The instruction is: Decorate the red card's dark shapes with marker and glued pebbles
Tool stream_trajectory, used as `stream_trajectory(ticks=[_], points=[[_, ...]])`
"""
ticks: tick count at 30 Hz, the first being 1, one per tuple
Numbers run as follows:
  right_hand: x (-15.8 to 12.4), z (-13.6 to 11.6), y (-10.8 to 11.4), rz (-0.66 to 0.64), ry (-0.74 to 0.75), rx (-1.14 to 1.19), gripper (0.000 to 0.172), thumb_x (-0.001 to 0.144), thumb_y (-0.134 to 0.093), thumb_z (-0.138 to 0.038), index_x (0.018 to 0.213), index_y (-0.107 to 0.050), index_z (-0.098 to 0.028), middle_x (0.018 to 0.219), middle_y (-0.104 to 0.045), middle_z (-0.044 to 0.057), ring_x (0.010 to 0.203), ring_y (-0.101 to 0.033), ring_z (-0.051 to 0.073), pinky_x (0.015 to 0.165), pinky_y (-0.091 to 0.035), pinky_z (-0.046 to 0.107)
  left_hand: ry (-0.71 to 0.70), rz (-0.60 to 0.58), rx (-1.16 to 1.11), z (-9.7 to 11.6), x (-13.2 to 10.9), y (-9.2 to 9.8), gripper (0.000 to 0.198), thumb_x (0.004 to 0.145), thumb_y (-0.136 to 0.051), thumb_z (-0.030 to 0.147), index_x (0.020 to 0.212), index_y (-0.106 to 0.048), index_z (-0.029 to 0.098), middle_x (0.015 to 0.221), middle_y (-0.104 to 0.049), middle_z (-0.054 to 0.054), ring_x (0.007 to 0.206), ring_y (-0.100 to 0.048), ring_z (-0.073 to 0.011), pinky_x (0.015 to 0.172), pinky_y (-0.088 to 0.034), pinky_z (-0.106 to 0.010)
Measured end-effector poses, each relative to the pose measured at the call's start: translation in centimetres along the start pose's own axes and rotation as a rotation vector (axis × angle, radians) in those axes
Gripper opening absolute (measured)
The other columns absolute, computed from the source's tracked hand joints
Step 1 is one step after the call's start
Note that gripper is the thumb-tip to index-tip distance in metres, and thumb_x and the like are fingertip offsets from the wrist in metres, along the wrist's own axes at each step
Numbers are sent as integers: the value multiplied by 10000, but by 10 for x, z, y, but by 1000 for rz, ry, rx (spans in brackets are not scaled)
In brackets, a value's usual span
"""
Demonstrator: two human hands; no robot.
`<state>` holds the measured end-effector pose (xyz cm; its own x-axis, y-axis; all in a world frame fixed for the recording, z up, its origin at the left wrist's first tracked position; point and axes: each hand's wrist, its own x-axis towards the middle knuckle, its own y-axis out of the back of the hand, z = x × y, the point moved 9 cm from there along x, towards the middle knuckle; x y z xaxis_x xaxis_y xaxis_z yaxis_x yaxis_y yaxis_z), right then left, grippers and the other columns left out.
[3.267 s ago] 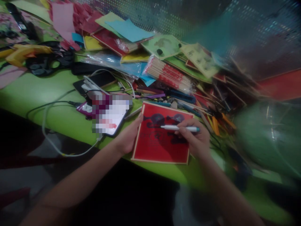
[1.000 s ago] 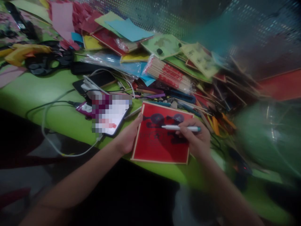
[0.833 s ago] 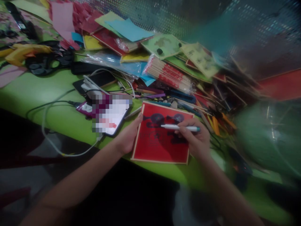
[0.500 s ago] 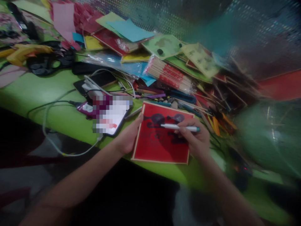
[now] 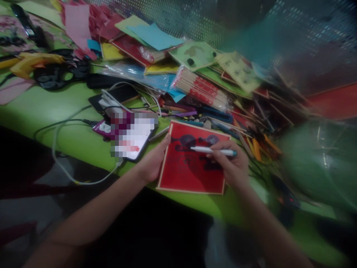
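Seen from my station, near to far. Two bare forearms reach in over the near edge of the green table (image 5: 80,149). I see the left hand (image 5: 152,164) holding the red card (image 5: 189,180) by its left edge, its fingers partly hidden; the card is at the table's near side. The right hand (image 5: 233,160) pinches a white marker (image 5: 205,150), tip beside the dark shapes (image 5: 188,140); I cannot tell whether it touches. I judge the drawing partway along: dark shapes occupy the upper part, fainter lines in the middle look unfilled, and the lowest band is plain red. Left of the card lies a lit phone (image 5: 143,136); farther off, wrapped sticks (image 5: 199,89), then coloured paper (image 5: 154,36).
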<state>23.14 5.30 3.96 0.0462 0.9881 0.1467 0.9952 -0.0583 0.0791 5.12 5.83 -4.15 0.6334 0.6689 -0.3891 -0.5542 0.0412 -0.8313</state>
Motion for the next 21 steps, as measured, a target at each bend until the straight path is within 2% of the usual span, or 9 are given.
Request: stream_trajectory(ticks=[6,11,17,21], points=[[0,1,-1,-25,1,24,124,906,-835,-360,943,-782,-254,771,-770,-20,670,-730,110,614,-584,188,20,42,12,-1,-1,1,584,1066,-489,593,1462,-658,198,1228,-808,-140,1159,-773,-337,1105,-566,-539],[1,-3,-2,-16,16,32,108,912,-830,-350,960,-786,-263,795,-778,-18,688,-745,111,625,-594,186,5,12,1,0,-1,-2,578,1069,-489,580,1468,-655,195,1214,-812,-142,1134,-783,-325,1101,-569,-521],[1,-2,-2,-10,5,34,129,908,-831,-365,953,-781,-255,804,-768,-14,671,-743,118,584,-599,192,27,48,30,-1,-1,-1,588,1073,-464,597,1452,-665,196,1187,-821,-134,1089,-798,-313,1067,-594,-499],[1,-3,-1,-4,2,18,147,903,-831,-381,942,-774,-251,798,-764,-12,674,-740,120,603,-606,200,20,31,14,-1,-1,-1,569,1072,-480,586,1470,-649,216,1192,-821,-122,1086,-799,-306,1069,-592,-495]])
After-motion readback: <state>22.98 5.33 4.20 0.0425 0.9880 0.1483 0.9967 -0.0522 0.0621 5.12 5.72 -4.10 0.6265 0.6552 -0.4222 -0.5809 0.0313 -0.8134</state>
